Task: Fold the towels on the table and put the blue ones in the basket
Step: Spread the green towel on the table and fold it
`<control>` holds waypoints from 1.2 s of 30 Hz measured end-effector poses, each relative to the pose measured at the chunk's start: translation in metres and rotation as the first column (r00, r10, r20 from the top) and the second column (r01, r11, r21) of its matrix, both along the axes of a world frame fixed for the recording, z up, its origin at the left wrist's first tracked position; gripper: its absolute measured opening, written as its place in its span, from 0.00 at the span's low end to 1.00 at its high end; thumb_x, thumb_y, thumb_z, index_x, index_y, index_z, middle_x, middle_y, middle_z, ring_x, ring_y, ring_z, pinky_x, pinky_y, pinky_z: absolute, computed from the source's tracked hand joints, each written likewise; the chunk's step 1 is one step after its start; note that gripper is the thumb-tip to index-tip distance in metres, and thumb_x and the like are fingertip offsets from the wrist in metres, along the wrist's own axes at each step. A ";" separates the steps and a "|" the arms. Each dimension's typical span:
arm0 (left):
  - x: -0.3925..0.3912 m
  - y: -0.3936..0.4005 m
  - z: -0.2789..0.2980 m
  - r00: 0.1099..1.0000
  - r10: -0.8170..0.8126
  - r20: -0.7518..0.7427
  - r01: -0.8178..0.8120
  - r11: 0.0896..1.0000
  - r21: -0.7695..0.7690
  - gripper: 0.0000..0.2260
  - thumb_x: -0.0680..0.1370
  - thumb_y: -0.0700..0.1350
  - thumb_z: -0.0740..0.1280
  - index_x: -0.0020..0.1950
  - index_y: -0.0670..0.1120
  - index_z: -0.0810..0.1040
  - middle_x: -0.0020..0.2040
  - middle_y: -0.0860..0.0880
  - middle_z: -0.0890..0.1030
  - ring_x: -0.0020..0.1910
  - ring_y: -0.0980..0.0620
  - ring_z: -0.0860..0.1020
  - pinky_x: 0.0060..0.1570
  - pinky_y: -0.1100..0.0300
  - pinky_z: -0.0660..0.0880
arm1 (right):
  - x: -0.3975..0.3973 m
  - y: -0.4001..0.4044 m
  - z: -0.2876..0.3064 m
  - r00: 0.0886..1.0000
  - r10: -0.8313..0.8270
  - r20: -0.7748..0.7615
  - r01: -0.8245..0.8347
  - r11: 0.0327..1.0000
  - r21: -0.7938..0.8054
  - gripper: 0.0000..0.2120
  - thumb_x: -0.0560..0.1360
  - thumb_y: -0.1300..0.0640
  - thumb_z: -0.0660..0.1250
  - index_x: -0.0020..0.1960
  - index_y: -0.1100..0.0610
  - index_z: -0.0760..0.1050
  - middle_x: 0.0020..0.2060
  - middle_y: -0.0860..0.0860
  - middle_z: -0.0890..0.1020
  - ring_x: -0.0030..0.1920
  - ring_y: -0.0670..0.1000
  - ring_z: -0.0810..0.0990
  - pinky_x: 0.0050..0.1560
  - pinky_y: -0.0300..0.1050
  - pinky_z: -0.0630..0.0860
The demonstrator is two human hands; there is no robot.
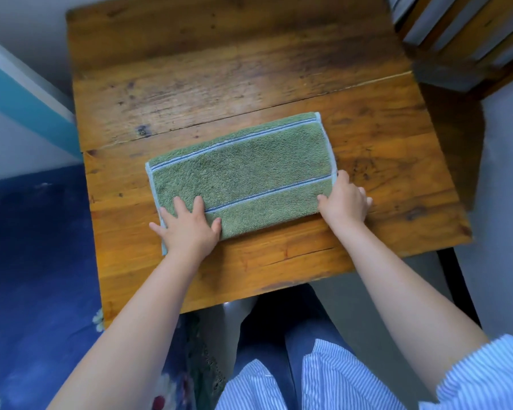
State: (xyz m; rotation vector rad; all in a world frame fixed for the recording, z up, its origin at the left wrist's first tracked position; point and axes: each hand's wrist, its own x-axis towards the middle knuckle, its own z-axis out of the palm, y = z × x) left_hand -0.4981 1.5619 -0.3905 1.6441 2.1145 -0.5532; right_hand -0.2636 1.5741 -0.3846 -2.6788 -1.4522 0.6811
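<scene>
A green towel [243, 170] with pale blue edging and thin blue stripes lies folded into a long rectangle on the wooden table [219, 84]. My left hand [190, 226] presses flat on its near left corner, fingers spread. My right hand [345, 199] is at its near right corner, thumb on the top of the towel and fingers beyond its right edge; whether it pinches the corner I cannot tell. No blue towel and no basket are in view.
A wooden slatted chair [468, 34] stands at the far right of the table. A bed with a dark blue flowered cover [36, 261] is on the left. My legs are under the near table edge.
</scene>
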 end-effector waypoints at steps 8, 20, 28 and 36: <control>0.023 0.026 0.030 0.979 -0.202 -0.014 0.193 0.952 -0.237 0.21 0.78 0.57 0.56 0.65 0.45 0.66 0.64 0.42 0.71 0.60 0.41 0.74 0.51 0.52 0.73 | 0.019 0.038 0.018 0.997 0.072 0.041 -0.070 0.996 -0.054 0.11 0.72 0.61 0.65 0.54 0.61 0.73 0.55 0.58 0.78 0.60 0.59 0.73 0.58 0.49 0.65; 0.120 0.173 0.036 0.926 -0.235 0.296 0.193 0.967 0.165 0.15 0.78 0.47 0.58 0.62 0.41 0.68 0.60 0.40 0.72 0.60 0.42 0.71 0.54 0.51 0.71 | 0.082 0.155 0.029 0.940 0.219 -0.262 -0.251 0.963 -0.095 0.14 0.70 0.61 0.69 0.56 0.58 0.76 0.55 0.55 0.79 0.55 0.55 0.75 0.49 0.44 0.71; 0.154 0.267 0.016 0.833 0.166 0.528 -0.174 0.984 -0.036 0.23 0.74 0.43 0.62 0.68 0.43 0.64 0.63 0.42 0.73 0.59 0.43 0.74 0.54 0.56 0.71 | 0.102 0.204 0.023 0.891 0.334 -0.307 -0.385 0.915 -0.122 0.17 0.71 0.60 0.69 0.59 0.58 0.75 0.58 0.54 0.78 0.58 0.54 0.74 0.53 0.43 0.69; 0.130 0.299 0.026 0.789 0.046 0.612 -0.050 0.999 -0.010 0.07 0.73 0.37 0.66 0.47 0.48 0.74 0.31 0.51 0.70 0.29 0.54 0.67 0.27 0.63 0.62 | 0.099 0.241 0.019 0.907 0.387 -0.167 -0.387 0.921 0.038 0.11 0.71 0.64 0.66 0.53 0.58 0.78 0.52 0.56 0.76 0.56 0.57 0.73 0.55 0.46 0.69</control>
